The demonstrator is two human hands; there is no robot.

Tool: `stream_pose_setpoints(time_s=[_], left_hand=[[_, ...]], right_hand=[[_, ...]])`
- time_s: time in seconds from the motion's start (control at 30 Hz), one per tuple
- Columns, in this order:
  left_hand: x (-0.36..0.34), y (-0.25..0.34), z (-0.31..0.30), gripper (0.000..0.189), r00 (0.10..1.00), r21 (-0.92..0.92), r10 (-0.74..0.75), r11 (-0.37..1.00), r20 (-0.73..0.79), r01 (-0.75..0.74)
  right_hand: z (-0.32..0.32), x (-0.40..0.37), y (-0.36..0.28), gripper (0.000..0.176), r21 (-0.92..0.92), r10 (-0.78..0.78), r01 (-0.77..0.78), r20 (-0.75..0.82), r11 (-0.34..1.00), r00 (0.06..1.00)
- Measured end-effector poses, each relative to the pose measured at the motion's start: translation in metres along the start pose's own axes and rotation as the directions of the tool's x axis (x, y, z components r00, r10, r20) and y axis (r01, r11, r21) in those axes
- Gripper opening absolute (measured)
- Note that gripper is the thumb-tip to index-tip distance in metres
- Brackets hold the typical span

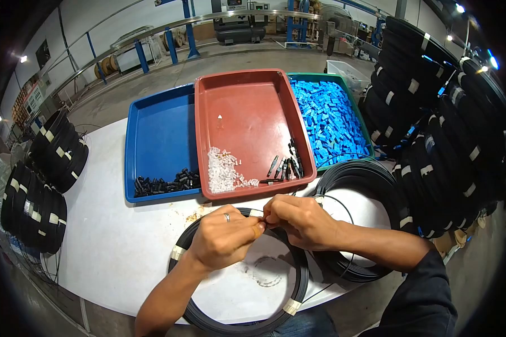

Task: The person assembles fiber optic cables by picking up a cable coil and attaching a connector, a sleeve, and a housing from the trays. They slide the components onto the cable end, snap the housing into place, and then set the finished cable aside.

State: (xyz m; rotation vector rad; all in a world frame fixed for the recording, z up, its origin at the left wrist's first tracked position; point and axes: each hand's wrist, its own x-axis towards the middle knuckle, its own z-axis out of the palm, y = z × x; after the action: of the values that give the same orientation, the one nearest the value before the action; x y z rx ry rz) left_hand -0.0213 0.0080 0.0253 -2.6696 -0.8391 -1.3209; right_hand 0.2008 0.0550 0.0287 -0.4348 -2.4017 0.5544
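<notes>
My left hand (222,238), with a ring on one finger, is closed in a pinch. Its fingertips meet those of my right hand (301,222), also pinched, above the top of a taped black cable coil (302,269). A thin black cable (351,222) loops out from behind my right hand and runs down beside the coil; its end appears to be in my right fingers. What lies between the fingertips is too small and covered to make out.
Ahead stand a blue tray (160,121) with black pieces, a red tray (242,106) with small white pieces and black connectors, and a green tray (368,140) of blue pieces. A larger cable coil (396,196) lies right. Coil stacks (438,151) rise right and left.
</notes>
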Motion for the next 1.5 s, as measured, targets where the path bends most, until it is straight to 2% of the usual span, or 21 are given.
stream_pose_setpoints(time_s=[0.13,0.2,0.3,0.33,0.4,0.53,0.63,0.7,0.73,0.87,0.93,1.07,1.13,1.17,1.23,1.3,1.33,1.37,1.4,1.43,1.5], left_hand=[[0.000,0.003,0.001,0.013,0.997,-0.040,-0.072,0.997,-0.034,0.071],[0.000,0.008,0.002,0.014,0.916,-0.218,-0.393,0.903,-0.079,0.369],[0.000,0.010,0.002,0.015,0.825,-0.401,-0.565,0.753,0.013,0.522],[-0.001,0.008,0.002,0.015,0.826,-0.402,-0.564,0.753,0.016,0.522],[-0.001,0.000,0.002,0.012,0.990,-0.168,-0.141,0.976,0.002,0.140],[0.000,0.001,0.002,0.014,0.998,-0.074,-0.025,0.997,-0.059,0.021],[0.001,0.005,0.001,0.011,0.984,-0.128,-0.161,0.980,-0.075,0.151],[0.003,0.012,-0.002,0.010,0.847,-0.294,-0.531,0.808,0.016,0.511],[0.002,0.011,-0.001,0.011,0.826,-0.356,-0.564,0.767,0.022,0.533],[-0.001,0.007,0.001,0.012,0.860,-0.347,-0.511,0.805,0.007,0.481],[0.001,0.003,0.000,0.014,0.995,-0.083,-0.104,0.991,-0.011,0.102],[0.001,0.004,-0.003,0.016,1.000,0.060,0.003,0.998,0.006,-0.003],[0.000,0.007,-0.002,0.018,0.927,-0.200,-0.369,0.915,-0.067,0.350],[-0.002,0.007,-0.001,0.018,0.925,-0.199,-0.372,0.914,-0.071,0.352],[-0.006,0.003,0.002,0.019,0.726,-0.579,-0.672,0.535,0.150,0.615],[-0.004,0.005,0.002,0.015,0.764,-0.527,-0.632,0.609,0.129,0.593],[-0.002,0.004,0.003,0.013,0.921,-0.336,-0.390,0.869,-0.013,0.363],[0.000,0.002,0.004,0.011,0.993,-0.093,-0.083,0.993,-0.084,0.075],[0.003,0.002,0.002,0.012,0.997,0.039,0.046,0.998,-0.067,-0.044],[0.004,0.002,0.001,0.012,0.997,0.043,0.049,0.998,-0.064,-0.046],[0.003,0.002,0.001,0.012,0.992,0.010,0.022,1.000,-0.123,-0.021]], right_hand=[[-0.002,0.002,-0.001,0.026,0.006,-0.037,0.037,-0.009,0.999,0.999],[-0.001,0.003,-0.002,0.028,-0.018,-0.084,0.083,-0.087,0.996,0.993],[0.000,0.002,-0.004,0.028,-0.115,-0.153,0.140,-0.115,0.983,0.981],[0.000,0.001,-0.003,0.028,-0.115,-0.151,0.137,-0.117,0.984,0.982],[-0.001,0.000,-0.001,0.027,-0.048,-0.075,0.074,-0.021,0.996,0.997],[0.002,0.000,0.001,0.026,-0.017,-0.063,0.062,-0.059,0.998,0.996],[0.002,0.002,-0.002,0.025,-0.055,-0.059,0.055,-0.069,0.997,0.996],[0.003,0.003,-0.002,0.025,-0.150,-0.151,0.130,-0.137,0.980,0.979],[0.003,0.003,-0.002,0.025,-0.149,-0.151,0.131,-0.138,0.980,0.979],[0.002,0.001,-0.002,0.023,-0.145,-0.123,0.107,-0.105,0.984,0.987],[0.002,0.000,0.000,0.023,-0.127,-0.085,0.076,-0.066,0.989,0.994],[0.000,0.003,-0.001,0.024,-0.005,-0.030,0.030,-0.080,1.000,0.996],[-0.001,0.005,-0.004,0.024,-0.046,-0.060,0.054,-0.143,0.998,0.988],[-0.001,0.005,-0.005,0.024,-0.045,-0.062,0.057,-0.138,0.997,0.988],[-0.001,0.005,-0.007,0.024,-0.141,-0.175,0.150,-0.184,0.979,0.967],[-0.002,0.003,-0.006,0.024,-0.120,-0.144,0.127,-0.151,0.985,0.978],[-0.003,0.002,-0.006,0.023,-0.102,-0.120,0.108,-0.121,0.989,0.985],[-0.002,0.001,-0.004,0.023,-0.104,-0.115,0.103,-0.126,0.989,0.985],[0.000,0.001,0.000,0.022,0.002,-0.053,0.053,-0.127,0.999,0.990],[0.002,0.002,0.001,0.022,0.110,0.008,0.006,-0.119,0.994,0.993],[0.002,0.005,-0.001,0.022,0.087,-0.024,0.037,-0.151,0.996,0.988]])
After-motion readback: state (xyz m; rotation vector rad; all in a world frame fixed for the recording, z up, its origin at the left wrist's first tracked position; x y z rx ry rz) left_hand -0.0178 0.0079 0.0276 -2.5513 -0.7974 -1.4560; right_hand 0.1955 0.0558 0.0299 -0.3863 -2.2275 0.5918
